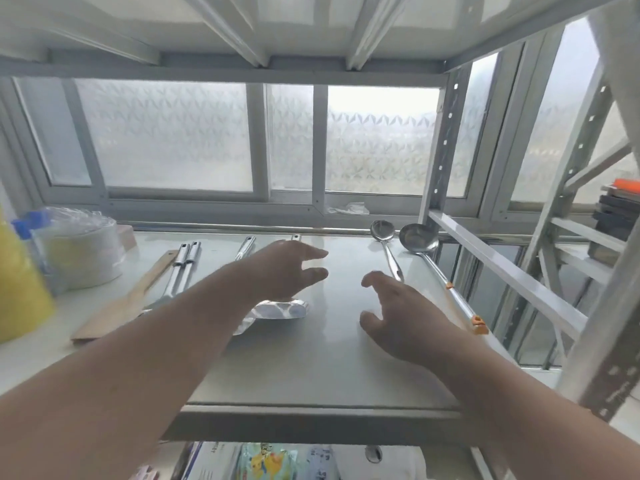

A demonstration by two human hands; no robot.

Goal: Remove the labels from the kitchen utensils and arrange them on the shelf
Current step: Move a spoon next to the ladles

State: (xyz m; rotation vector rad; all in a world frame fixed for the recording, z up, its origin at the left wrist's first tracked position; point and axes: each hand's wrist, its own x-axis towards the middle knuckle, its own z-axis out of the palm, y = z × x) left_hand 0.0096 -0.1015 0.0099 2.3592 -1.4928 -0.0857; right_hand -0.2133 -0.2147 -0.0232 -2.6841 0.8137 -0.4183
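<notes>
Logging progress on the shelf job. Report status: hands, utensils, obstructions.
Left hand and right hand open, empty, over the shelf. Two ladles at right, wooden spatula and steel utensils at left. Nothing blocking the middle.

Frosted windows [180, 136] (daylit) behind grey metal racking [446, 140].

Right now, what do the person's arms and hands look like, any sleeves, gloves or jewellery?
Both forearms are bare up to the frame edge, with no sleeves in view. The left hand and right hand wear no gloves, and no rings, watch or bracelet are visible. No markings or bandages can be made out, though the picture is a little blurred.
</notes>
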